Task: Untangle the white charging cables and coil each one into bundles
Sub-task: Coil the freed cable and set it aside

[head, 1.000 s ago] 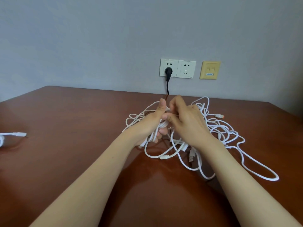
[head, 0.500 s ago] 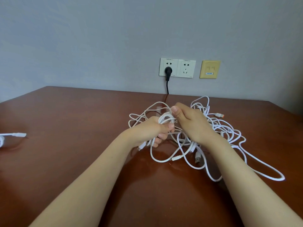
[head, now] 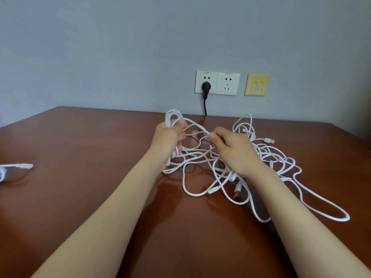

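Looking down from the head view, we see the left grip [head: 168, 137] curled round a small coil [head: 170, 115] of white cable. The right grip [head: 234, 151] pinches one strand between thumb and forefinger, near the left. The tangled white charging cables [head: 261, 155] sprawl on the counter [head: 80, 157] beneath and right of both grips. Another white cable end [head: 22, 165] lies well apart at the left edge.

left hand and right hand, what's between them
White cable strands stretch from the left hand to the right hand, over the table, in the head view.
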Demonstrator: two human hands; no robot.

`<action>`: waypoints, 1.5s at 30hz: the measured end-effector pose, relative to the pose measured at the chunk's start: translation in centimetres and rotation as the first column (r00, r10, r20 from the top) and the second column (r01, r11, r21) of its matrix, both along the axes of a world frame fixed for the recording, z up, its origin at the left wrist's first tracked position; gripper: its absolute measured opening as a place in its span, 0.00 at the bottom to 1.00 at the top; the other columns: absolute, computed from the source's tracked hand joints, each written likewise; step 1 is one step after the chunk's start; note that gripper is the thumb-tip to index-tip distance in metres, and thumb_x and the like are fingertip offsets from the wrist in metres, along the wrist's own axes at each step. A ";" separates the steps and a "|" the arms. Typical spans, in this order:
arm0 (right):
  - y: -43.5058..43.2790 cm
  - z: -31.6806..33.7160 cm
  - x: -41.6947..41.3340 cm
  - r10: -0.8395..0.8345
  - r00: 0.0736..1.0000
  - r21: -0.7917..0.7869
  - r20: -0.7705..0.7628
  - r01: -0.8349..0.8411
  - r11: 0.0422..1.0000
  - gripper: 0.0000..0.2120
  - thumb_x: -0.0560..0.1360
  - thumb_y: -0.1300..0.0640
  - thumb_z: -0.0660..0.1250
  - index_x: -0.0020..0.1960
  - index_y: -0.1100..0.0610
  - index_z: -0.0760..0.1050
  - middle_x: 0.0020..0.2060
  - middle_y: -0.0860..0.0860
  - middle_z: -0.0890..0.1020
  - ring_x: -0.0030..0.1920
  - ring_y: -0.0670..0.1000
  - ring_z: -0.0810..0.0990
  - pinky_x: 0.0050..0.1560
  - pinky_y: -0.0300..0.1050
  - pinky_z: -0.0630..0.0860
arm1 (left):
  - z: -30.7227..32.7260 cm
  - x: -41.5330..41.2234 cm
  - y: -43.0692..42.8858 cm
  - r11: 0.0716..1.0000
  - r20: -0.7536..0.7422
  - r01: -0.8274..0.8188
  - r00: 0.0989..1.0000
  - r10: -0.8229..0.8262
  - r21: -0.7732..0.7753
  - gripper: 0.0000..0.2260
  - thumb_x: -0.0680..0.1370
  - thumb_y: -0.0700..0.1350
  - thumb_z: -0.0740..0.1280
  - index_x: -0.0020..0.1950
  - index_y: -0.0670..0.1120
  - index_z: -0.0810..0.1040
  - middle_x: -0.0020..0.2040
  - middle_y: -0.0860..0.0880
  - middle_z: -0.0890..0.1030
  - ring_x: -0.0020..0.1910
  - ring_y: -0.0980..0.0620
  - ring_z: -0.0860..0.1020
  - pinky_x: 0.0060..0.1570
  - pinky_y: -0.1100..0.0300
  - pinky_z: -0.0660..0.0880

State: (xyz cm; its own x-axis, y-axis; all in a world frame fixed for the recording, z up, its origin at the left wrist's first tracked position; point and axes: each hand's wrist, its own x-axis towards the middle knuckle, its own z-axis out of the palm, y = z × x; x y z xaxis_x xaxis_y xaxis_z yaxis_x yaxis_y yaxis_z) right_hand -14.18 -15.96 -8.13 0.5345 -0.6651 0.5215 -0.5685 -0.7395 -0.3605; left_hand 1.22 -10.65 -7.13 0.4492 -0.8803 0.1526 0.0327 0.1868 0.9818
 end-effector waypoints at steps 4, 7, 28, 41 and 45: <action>0.2 0.2 0.2 -0.008 1.000 -0.009 -0.011 0.008 1.000 0.09 0.81 0.50 0.54 0.45 0.51 0.68 0.26 0.44 0.70 0.32 0.48 0.68 0.45 0.43 0.59 | 0.4 0.5 0.0 0.997 -0.105 -0.078 0.992 0.075 -0.024 0.12 0.82 0.43 0.59 0.38 0.45 0.72 0.18 0.55 0.65 0.15 0.57 0.62 0.18 0.70 0.60; 0.3 -0.1 0.4 -0.009 1.000 -0.060 0.002 0.009 0.998 0.08 0.81 0.52 0.53 0.46 0.52 0.67 0.27 0.45 0.71 0.33 0.52 0.69 0.44 0.43 0.59 | 0.2 0.4 0.0 0.997 -0.091 -0.082 0.993 0.081 -0.007 0.12 0.82 0.45 0.58 0.40 0.45 0.73 0.18 0.56 0.65 0.16 0.57 0.62 0.19 0.69 0.61; 1.5 -0.4 1.6 0.068 0.997 -0.104 -0.039 -0.072 0.992 0.11 0.80 0.55 0.55 0.51 0.58 0.74 0.24 0.42 0.65 0.27 0.49 0.64 0.43 0.44 0.58 | -0.8 -2.7 -0.1 0.997 0.199 -0.081 0.977 0.078 0.006 0.09 0.81 0.43 0.59 0.44 0.44 0.76 0.26 0.50 0.70 0.16 0.59 0.68 0.18 0.68 0.65; 2.0 -0.4 1.9 0.063 0.995 -0.112 -0.081 -0.071 0.991 0.09 0.81 0.53 0.55 0.47 0.55 0.71 0.27 0.45 0.67 0.34 0.51 0.67 0.45 0.42 0.57 | -0.8 -1.6 -0.3 0.994 0.051 -0.113 0.992 0.113 -0.002 0.14 0.82 0.43 0.58 0.37 0.46 0.75 0.34 0.50 0.80 0.28 0.53 0.78 0.39 0.54 0.79; 2.2 0.0 2.1 0.079 0.994 -0.070 -0.080 -0.085 0.994 0.10 0.81 0.53 0.55 0.53 0.54 0.73 0.33 0.47 0.72 0.39 0.53 0.73 0.46 0.43 0.58 | -0.1 -1.3 -0.1 0.997 -0.355 -0.035 0.935 0.011 -0.063 0.11 0.82 0.42 0.57 0.41 0.43 0.72 0.27 0.51 0.81 0.27 0.53 0.81 0.29 0.61 0.79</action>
